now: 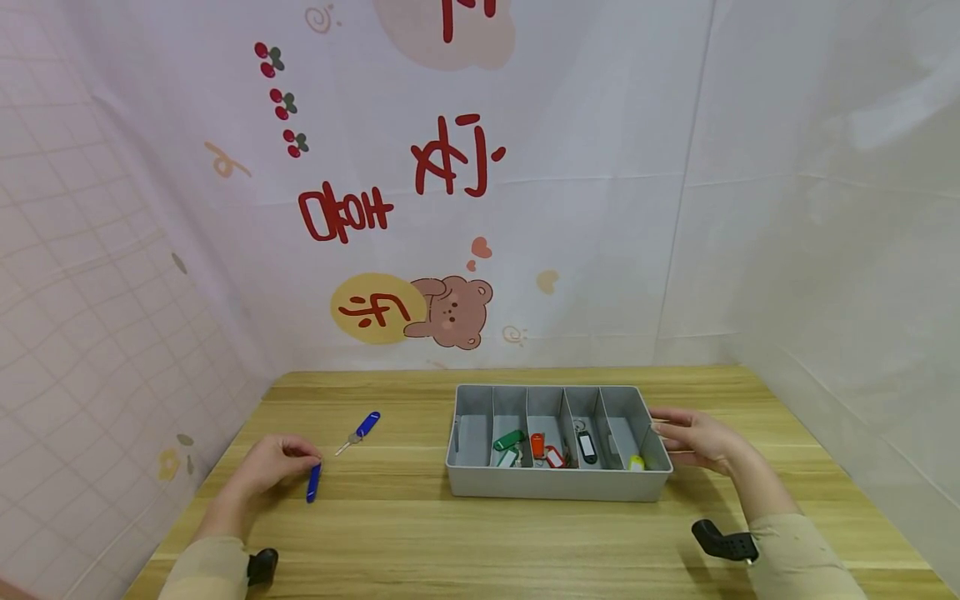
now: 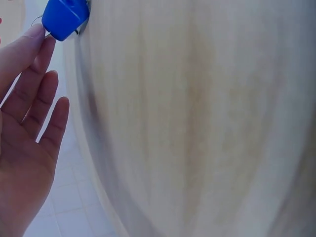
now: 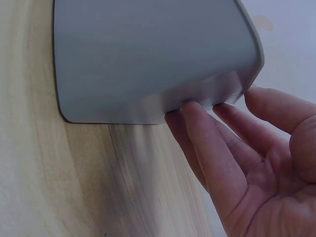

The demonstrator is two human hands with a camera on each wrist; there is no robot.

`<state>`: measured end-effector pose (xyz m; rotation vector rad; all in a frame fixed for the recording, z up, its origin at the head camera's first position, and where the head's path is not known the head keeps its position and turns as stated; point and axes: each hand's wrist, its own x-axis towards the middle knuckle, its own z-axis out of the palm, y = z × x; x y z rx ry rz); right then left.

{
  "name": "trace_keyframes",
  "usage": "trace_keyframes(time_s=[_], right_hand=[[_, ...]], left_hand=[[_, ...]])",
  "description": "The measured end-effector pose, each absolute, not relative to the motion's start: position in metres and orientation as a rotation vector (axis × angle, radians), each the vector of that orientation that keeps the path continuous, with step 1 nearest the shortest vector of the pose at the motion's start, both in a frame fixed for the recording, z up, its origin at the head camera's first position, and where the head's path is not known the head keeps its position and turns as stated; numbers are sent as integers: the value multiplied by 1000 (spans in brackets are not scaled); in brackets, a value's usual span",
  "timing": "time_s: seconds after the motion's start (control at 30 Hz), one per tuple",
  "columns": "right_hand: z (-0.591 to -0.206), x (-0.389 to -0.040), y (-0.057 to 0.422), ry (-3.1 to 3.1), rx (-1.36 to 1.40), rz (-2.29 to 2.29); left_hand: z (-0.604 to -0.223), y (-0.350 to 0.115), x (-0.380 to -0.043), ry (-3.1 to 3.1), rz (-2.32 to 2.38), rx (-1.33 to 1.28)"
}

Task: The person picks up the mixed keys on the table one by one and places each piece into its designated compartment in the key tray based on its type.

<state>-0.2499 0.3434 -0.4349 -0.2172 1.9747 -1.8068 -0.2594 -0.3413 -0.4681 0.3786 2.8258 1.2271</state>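
My left hand [image 1: 273,463] pinches a blue key tag [image 1: 312,483] between thumb and index finger, near the metal ring at its end. The left wrist view shows this blue tag up close, hanging beside the fingertips, with the other fingers loosely extended. My right hand [image 1: 701,440] touches the right end of a grey divided box [image 1: 555,483]. Its fingers lie fairly straight against the outer wall, and the thumb is at the rim. Another blue key tag [image 1: 367,424] with a key [image 1: 348,442] lies on the table beyond the left hand.
Inside the box are green tags [image 1: 509,440], an orange tag [image 1: 537,445], a red tag [image 1: 555,456], a black tag [image 1: 587,447] and a yellow tag [image 1: 637,463], in separate compartments by colour. A printed cloth [image 1: 600,208] hangs behind the wooden table [image 1: 390,542].
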Motion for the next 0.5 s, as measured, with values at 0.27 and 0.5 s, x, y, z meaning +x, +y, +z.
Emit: trace_keyframes(time_s=[0.27, 0.5], right_hand=[[-435, -249, 343, 1990, -193, -1799], [-434, -248, 342, 2023, -179, -1783]], left_hand=[[-464, -338, -262, 2832, 1250, 384], [-457, -332, -263, 2861, 1237, 349]])
